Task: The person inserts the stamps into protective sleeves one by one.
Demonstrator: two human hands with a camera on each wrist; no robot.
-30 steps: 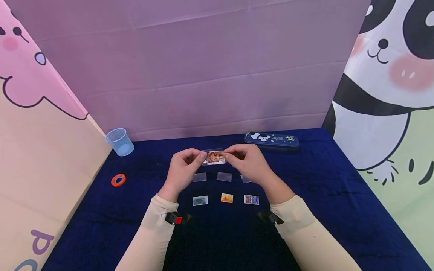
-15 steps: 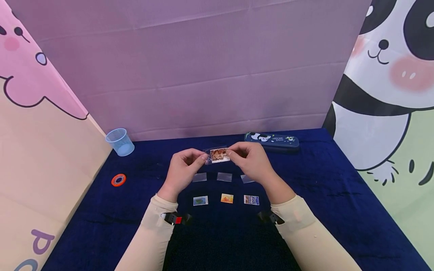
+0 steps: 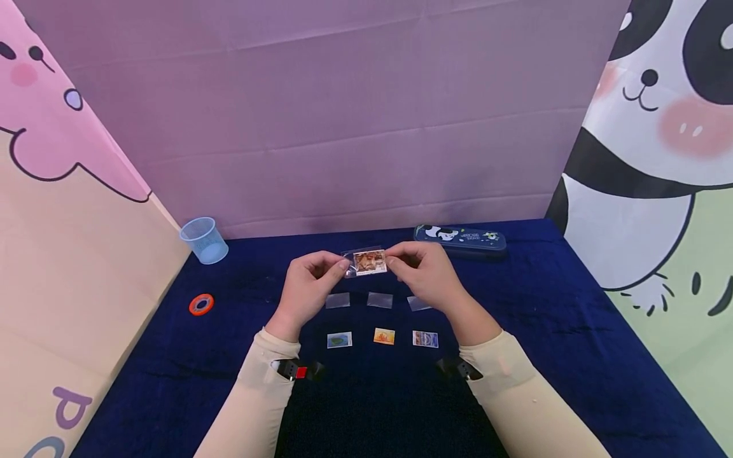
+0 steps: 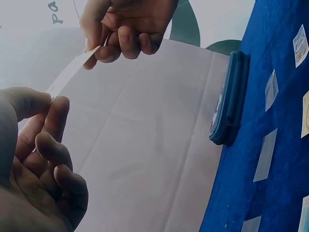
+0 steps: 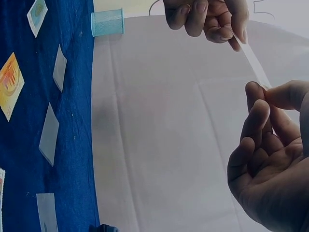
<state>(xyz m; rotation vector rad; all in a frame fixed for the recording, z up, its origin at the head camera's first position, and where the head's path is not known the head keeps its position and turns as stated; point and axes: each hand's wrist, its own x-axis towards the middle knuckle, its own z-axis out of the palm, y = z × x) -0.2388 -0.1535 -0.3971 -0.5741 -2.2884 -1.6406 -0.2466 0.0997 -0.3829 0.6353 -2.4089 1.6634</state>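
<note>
Between both hands, above the cloth, is a brown postage stamp (image 3: 369,261) with a white border. A clear plastic sleeve (image 3: 350,267) lies against it, showing at its left and along its top; whether the stamp is inside cannot be told. My left hand (image 3: 312,283) pinches the sleeve's left end with thumb and forefinger. At the other end, my right hand (image 3: 422,275) pinches the stamp's right edge, perhaps with the sleeve too. Seen edge-on in the left wrist view, the held stamp (image 4: 72,72) is a thin pale strip spanning the two hands.
Below the hands lie three clear sleeves, the middle one (image 3: 380,299) among them. Nearer are a blue-green stamp (image 3: 340,340), an orange stamp (image 3: 384,336) and a purple-blue stamp (image 3: 425,339). Farther off are a blue mesh cup (image 3: 204,240), an orange ring (image 3: 202,305) and a panda case (image 3: 460,241).
The stamp has shifted slightly right and up with my right hand. More clear sleeve shows at its left. My left hand has hardly moved.
</note>
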